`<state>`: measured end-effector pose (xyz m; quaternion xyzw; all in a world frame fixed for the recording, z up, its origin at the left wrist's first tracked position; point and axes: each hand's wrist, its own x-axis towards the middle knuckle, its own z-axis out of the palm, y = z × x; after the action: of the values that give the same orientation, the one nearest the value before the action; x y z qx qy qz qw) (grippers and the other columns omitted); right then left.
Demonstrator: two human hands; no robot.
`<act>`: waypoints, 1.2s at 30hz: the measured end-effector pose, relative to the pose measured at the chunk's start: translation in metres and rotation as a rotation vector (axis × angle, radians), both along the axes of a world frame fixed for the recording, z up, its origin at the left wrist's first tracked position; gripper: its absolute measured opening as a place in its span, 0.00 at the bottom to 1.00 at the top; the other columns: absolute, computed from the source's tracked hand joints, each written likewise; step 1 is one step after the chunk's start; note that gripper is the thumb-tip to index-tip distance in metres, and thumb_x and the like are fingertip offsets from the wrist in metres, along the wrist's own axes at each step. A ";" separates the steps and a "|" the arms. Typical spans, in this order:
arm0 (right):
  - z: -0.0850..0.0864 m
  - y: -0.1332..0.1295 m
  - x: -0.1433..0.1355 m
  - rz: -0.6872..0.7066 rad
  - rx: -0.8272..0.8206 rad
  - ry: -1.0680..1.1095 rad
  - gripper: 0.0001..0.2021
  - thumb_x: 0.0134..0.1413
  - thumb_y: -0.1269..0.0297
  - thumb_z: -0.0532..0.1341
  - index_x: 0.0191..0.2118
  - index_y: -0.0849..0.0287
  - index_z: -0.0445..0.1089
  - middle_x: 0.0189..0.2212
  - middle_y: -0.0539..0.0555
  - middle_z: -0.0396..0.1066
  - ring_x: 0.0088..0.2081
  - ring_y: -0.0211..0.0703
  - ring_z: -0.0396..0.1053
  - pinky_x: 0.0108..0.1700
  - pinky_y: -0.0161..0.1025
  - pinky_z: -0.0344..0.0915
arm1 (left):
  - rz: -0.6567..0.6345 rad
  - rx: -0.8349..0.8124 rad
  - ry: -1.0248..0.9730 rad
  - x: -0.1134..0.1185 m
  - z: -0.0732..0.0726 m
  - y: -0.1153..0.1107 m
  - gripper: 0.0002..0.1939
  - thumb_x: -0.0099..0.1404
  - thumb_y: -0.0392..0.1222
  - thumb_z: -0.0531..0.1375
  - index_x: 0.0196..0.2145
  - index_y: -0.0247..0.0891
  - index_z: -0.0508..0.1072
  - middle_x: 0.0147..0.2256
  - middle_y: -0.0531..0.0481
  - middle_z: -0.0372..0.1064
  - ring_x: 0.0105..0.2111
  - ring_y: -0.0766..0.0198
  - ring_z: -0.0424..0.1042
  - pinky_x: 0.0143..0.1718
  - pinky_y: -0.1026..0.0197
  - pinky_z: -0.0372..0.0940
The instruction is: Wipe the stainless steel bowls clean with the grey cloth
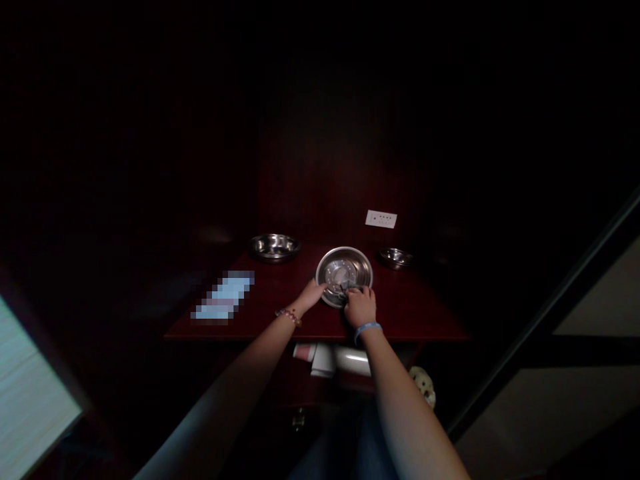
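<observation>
A round stainless steel bowl [340, 257] is at the middle of the dark red desk, tilted so that its inside faces me. Pale dots ring its inner base; whether they are holes or reflections I cannot tell. My left hand [311, 295] is closed on the bowl's left front rim, thumb over the edge. At the front right of the bowl is my right hand [361, 307], fingers curled inward over the rim. Something small and dark shows by its fingertips inside the bowl, too dim to name.
A wide steel bowl [274, 248] stands at the back left and a smaller steel bowl [396, 259] at the back right. A white socket panel [381, 219] is on the wall. Below the desk top [415, 313] are a pinkish cup [304, 351] and a white cylinder [354, 360].
</observation>
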<state>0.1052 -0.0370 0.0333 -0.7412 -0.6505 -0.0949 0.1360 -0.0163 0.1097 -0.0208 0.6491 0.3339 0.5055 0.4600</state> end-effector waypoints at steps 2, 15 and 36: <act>-0.001 -0.001 -0.002 0.037 -0.029 0.032 0.22 0.56 0.67 0.53 0.56 0.51 0.68 0.56 0.51 0.69 0.57 0.51 0.56 0.58 0.47 0.49 | 0.003 0.010 0.001 0.000 0.000 0.000 0.18 0.53 0.31 0.57 0.43 0.31 0.74 0.44 0.43 0.76 0.47 0.56 0.73 0.53 0.53 0.65; -0.006 0.005 -0.001 0.256 -0.076 0.172 0.26 0.59 0.66 0.51 0.62 0.43 0.60 0.56 0.45 0.68 0.57 0.41 0.61 0.59 0.40 0.54 | -0.021 -0.018 -0.046 -0.004 -0.002 0.001 0.17 0.51 0.33 0.57 0.40 0.30 0.74 0.42 0.41 0.77 0.46 0.53 0.74 0.53 0.52 0.65; -0.008 -0.001 0.011 -0.018 0.009 -0.068 0.27 0.62 0.68 0.44 0.66 0.63 0.53 0.67 0.56 0.50 0.70 0.50 0.31 0.66 0.52 0.19 | -0.038 0.024 -0.101 -0.001 0.012 -0.006 0.20 0.50 0.28 0.58 0.43 0.31 0.74 0.46 0.44 0.76 0.49 0.54 0.72 0.57 0.50 0.62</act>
<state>0.1159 -0.0377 0.0257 -0.7427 -0.6475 -0.1243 0.1165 -0.0177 0.1033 -0.0088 0.6346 0.2915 0.5328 0.4780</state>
